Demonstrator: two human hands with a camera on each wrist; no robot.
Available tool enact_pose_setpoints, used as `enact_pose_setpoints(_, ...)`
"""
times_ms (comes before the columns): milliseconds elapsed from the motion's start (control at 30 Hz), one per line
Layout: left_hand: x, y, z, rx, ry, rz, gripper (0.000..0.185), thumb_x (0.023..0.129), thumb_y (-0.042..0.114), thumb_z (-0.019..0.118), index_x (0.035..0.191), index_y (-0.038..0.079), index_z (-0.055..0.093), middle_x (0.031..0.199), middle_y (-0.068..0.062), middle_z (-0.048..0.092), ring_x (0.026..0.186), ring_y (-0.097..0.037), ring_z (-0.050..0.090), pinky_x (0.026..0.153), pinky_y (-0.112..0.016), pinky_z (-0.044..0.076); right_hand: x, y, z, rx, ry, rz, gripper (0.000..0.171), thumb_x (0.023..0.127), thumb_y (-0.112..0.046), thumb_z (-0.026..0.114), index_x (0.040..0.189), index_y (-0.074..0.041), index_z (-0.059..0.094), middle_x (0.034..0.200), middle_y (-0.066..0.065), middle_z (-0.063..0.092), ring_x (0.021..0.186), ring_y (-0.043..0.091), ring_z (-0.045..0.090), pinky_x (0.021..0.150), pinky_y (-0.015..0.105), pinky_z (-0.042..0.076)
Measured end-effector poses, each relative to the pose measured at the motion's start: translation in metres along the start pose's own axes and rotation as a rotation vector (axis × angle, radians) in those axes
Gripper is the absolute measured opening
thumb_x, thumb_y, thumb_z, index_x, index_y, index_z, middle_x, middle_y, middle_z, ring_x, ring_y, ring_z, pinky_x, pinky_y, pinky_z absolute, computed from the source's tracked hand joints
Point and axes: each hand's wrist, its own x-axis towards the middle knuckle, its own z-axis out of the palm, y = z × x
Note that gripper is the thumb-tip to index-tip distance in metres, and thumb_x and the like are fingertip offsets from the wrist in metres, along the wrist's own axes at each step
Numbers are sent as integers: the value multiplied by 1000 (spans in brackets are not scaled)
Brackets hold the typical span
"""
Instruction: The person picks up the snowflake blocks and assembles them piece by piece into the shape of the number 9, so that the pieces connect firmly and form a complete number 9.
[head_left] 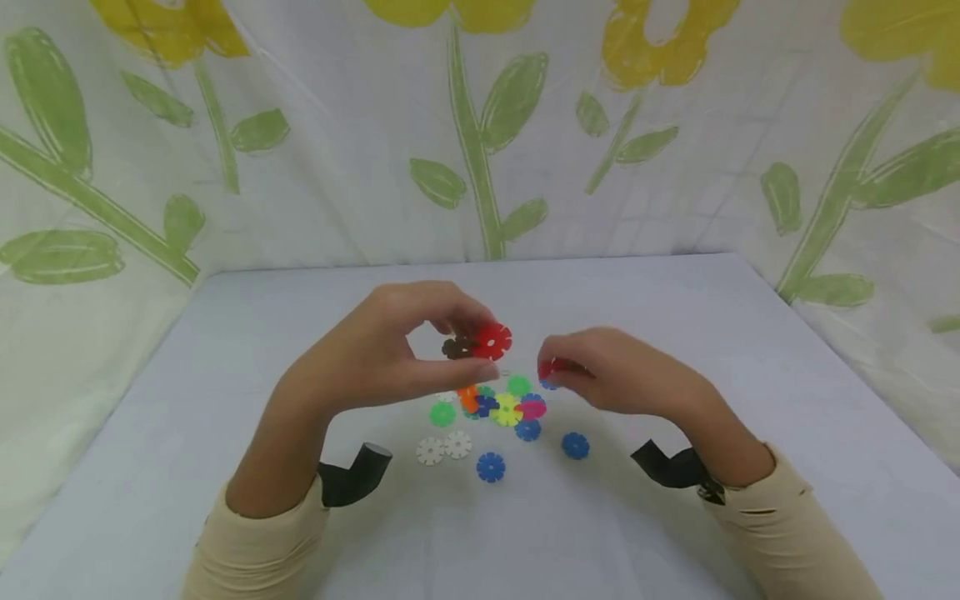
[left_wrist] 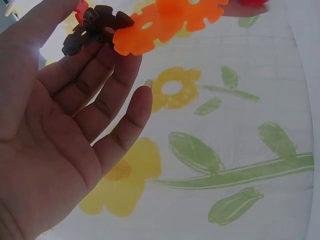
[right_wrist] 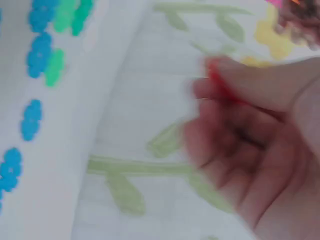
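My left hand (head_left: 390, 346) holds a joined piece of notched plastic discs above the table, between its thumb and fingers. A red disc (head_left: 492, 342) in it faces the head camera, with a black disc (left_wrist: 114, 19) beside it. In the left wrist view orange discs (left_wrist: 134, 39) run on from the black one toward the upper right. To the right, my right hand (head_left: 622, 371) pinches another red disc (right_wrist: 223, 82) between thumb and index finger, mostly hidden by the fingers. The two hands are apart, with a small gap between the two red discs.
Below the hands, loose notched discs lie on the white table (head_left: 420, 533): blue (head_left: 491, 467), clear white (head_left: 458, 445) and green (head_left: 442, 414) among them. Yellow (head_left: 506, 410) and pink (head_left: 532, 409) discs overlap this group. A flower-printed curtain (head_left: 337, 167) hangs behind the table.
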Motion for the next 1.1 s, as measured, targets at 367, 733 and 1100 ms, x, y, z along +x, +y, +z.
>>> enact_pose_setpoints(367, 3, 0, 9, 52, 13, -91, 30, 84, 25, 84, 109, 12, 73, 98, 13, 70, 88, -2, 63, 77, -29, 55, -17, -33, -15, 186, 594, -318, 47, 80, 15, 74, 122, -2, 62, 99, 2, 72, 73, 9, 69, 67, 23, 57)
enact_pose_setpoints(733, 6, 1, 19, 33, -14, -81, 30, 83, 24, 84, 108, 11, 74, 95, 13, 70, 86, 1, 63, 74, -26, 56, -14, -47, -6, 206, 671, -411, 33, 98, -19, 66, 123, 2, 64, 99, 8, 72, 73, 12, 69, 68, 22, 57)
enact_pose_setpoints(1100, 7, 1, 19, -1, 8, -34, 28, 82, 19, 85, 106, 6, 76, 96, 6, 74, 89, -2, 68, 74, -25, 57, -5, -46, 19, 313, 845, -399, 41, 99, -29, 65, 121, 6, 66, 85, 8, 71, 68, 12, 67, 65, 23, 56)
